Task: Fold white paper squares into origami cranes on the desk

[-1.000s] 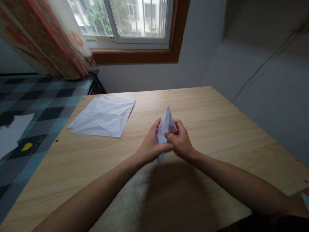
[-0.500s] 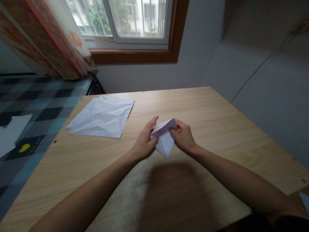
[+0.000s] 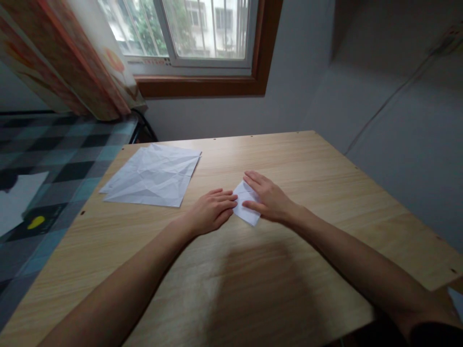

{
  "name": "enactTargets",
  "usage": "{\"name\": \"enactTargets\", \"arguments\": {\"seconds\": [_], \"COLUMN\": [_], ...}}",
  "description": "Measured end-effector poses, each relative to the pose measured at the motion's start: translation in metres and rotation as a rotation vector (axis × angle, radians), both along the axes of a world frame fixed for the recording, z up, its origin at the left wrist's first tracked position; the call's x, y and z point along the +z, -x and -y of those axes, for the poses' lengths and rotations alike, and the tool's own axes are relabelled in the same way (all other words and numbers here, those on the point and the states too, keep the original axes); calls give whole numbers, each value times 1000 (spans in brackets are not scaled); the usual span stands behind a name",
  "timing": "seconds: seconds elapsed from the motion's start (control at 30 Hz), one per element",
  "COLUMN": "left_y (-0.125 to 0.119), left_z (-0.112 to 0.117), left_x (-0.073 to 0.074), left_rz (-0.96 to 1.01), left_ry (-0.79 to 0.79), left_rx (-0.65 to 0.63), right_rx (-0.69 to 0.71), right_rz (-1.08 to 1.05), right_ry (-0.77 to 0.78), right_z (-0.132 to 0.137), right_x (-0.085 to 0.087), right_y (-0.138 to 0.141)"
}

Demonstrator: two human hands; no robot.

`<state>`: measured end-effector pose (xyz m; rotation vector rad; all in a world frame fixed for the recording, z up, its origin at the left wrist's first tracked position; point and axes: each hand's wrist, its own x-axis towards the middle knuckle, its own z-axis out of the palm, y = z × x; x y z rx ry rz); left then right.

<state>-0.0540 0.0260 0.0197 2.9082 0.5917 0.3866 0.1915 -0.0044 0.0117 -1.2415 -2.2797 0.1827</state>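
Observation:
A small folded piece of white paper (image 3: 246, 212) lies flat on the wooden table (image 3: 311, 299) between my hands. My left hand (image 3: 214, 208) rests palm down at its left edge, fingers stretched out and fingertips touching the paper. Across the paper's right side lies my right hand (image 3: 265, 195), with its fingers extended and its thumb apart on the surface. Part of the folded paper is hidden under the right palm and fingers.
Creased white sheets (image 3: 155, 176) lie overlapped at the table's back left. A checkered cloth (image 3: 75, 168) covers a surface on the left, with white paper (image 3: 21, 197) on it. Beyond stand a window (image 3: 210, 33) and a curtain (image 3: 83, 53).
The folded paper was held up and pinched by both hands; now it lies flat on the table. Both hands have opened and turned palm down on it.

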Motion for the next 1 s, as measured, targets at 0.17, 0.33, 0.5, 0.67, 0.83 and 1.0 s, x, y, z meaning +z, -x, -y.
{"name": "enactTargets", "arguments": {"seconds": [0.17,0.33,0.5,0.67,0.83,1.0], "left_y": [3,6,5,1,-5,-3], "left_z": [0,3,5,8,17,18], "left_x": [-5,-1,0,1,3,2], "left_rz": [34,18,24,48,-27,62], "left_ry": [-67,-76,-82,-152,-224,-151], "left_rx": [-16,-3,18,17,54,26], "right_rx": [122,88,40,34,39,11], "right_rz": [279,369,385,294,78,14], "right_ry": [80,108,164,115,-7,-9], "right_z": [-9,6,25,39,49,41], "right_x": [-11,-13,-8,3,4,-9], "right_y": [27,5,-22,-22,4,10]}}
